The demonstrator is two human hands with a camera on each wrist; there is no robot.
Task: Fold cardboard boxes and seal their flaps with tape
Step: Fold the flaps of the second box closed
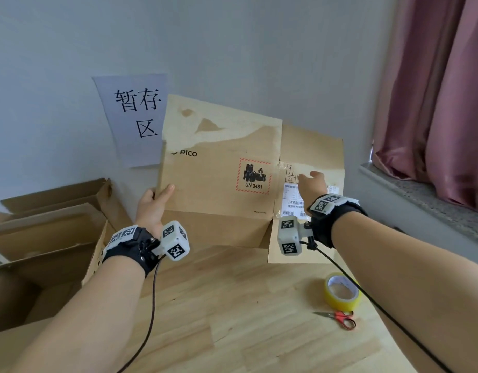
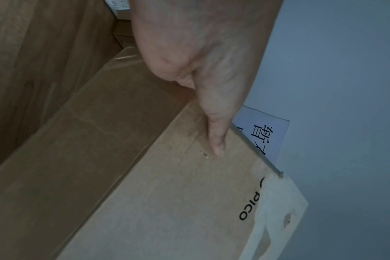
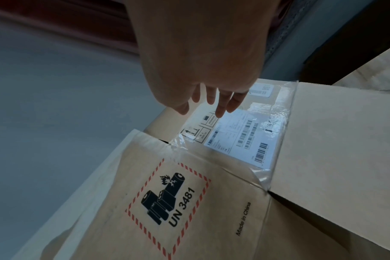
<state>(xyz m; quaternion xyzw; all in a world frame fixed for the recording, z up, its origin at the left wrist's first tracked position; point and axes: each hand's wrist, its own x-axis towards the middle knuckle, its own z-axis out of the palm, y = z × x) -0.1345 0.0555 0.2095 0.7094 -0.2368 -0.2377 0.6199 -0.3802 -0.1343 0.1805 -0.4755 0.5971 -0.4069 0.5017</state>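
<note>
The left hand (image 1: 154, 203) grips the box (image 1: 219, 179) by its left edge. The right hand (image 1: 311, 184) reaches toward the box's label side, fingers (image 3: 220, 105) straight, holding nothing.

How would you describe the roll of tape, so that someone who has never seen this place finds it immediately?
Look at the light wooden table and go to its right side, nearer the person than the big cardboard box. The roll of tape lies flat there, just behind the red-handled scissors. It is the only round, yellowish thing.
</note>
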